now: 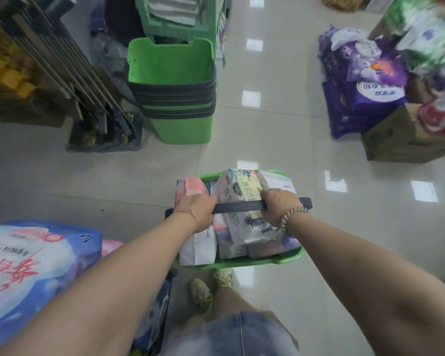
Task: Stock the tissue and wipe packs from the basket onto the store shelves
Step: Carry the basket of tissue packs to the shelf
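left hand curled round dark handle | right hand likewise | green basket of packs under the fingers

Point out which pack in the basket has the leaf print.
The middle pack, under the black handle between the left hand and right hand. Only it shows dark leaves; the pink pack and white pack beside it do not.

- Glossy pale tiled floor mirrors ceiling lights.
- Stack of green baskets stands ahead.
- Cardboard box at right.
- Dark poles lean at left.
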`<state>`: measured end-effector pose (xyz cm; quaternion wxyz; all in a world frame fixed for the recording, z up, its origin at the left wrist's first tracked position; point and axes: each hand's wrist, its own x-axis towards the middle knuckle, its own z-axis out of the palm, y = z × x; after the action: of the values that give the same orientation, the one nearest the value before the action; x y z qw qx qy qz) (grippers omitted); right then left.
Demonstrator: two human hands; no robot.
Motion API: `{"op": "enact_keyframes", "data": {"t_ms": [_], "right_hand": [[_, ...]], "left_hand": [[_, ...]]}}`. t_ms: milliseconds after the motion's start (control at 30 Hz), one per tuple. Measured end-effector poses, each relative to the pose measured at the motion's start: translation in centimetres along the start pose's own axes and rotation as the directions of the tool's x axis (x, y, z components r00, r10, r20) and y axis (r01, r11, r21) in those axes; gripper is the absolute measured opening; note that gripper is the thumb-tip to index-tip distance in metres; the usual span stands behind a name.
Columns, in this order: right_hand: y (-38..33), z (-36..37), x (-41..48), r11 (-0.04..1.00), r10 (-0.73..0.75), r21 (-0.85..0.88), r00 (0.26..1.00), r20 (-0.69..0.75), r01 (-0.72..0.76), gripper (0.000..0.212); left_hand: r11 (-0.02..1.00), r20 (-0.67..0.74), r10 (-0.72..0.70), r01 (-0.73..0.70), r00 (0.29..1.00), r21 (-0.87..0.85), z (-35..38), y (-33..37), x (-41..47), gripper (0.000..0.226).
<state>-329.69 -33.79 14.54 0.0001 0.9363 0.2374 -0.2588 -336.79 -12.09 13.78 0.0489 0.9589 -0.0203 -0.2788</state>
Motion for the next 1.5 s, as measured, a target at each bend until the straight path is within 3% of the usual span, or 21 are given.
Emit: {"op": "enact_keyframes", "data": {"t_ms": [200, 400, 767, 867, 1067, 1233, 1367, 1500], "right_hand": [[0.9, 2.2, -1.1, 0.998, 0.037, 0.052, 0.999, 0.022, -0.039, 0.006], [2.3, 3.5, -2.2, 0.998, 0.029, 0.045, 0.997, 0.069, -0.032, 0.002], [1.8, 5.1, -4.9, 0.999, 0.027, 0.018, 1.000, 0.008, -0.028, 0.006], [1.2, 5.9, -6.4, 0.999, 0.032, -0.023, 0.999, -0.020, -0.032, 0.009], [0.2, 8.5, -9.3, 0.997, 0.074, -0.024, 0.996, -0.052, -0.075, 0.024], [-0.7, 11.0, -10.5, 0.995, 0.098, -0.023, 0.993, -0.063, -0.099, 0.012], [-1.0, 12.9, -11.5, 0.994, 0.111, -0.013, 0.992, -0.063, -0.112, 0.020], [-1.0, 14.8, -12.3, 0.994, 0.111, 0.008, 0.993, -0.047, -0.111, 0.014]], "left_hand": [[0.995, 0.052, 0.048, -0.052, 0.997, 0.083, 0.8, 1.3, 0.6, 0.022], [0.999, 0.101, 0.043, -0.043, 0.994, -0.001, 2.1, 2.6, 0.6, 0.020], [0.993, 0.045, 0.097, -0.100, 0.994, 0.059, 3.1, 3.1, -0.9, 0.011], [0.984, 0.017, 0.138, -0.139, 0.990, 0.116, 3.6, 3.5, -2.0, 0.017], [0.959, -0.027, 0.215, -0.205, 0.976, 0.196, 5.8, 3.6, -4.0, 0.020], [0.952, -0.041, 0.233, -0.219, 0.972, 0.214, 8.4, 3.6, -4.8, 0.017], [0.931, -0.026, 0.261, -0.244, 0.965, 0.271, 10.3, 3.7, -5.4, 0.017], [0.933, -0.011, 0.253, -0.242, 0.967, 0.265, 12.2, 4.3, -5.9, 0.014]]}}
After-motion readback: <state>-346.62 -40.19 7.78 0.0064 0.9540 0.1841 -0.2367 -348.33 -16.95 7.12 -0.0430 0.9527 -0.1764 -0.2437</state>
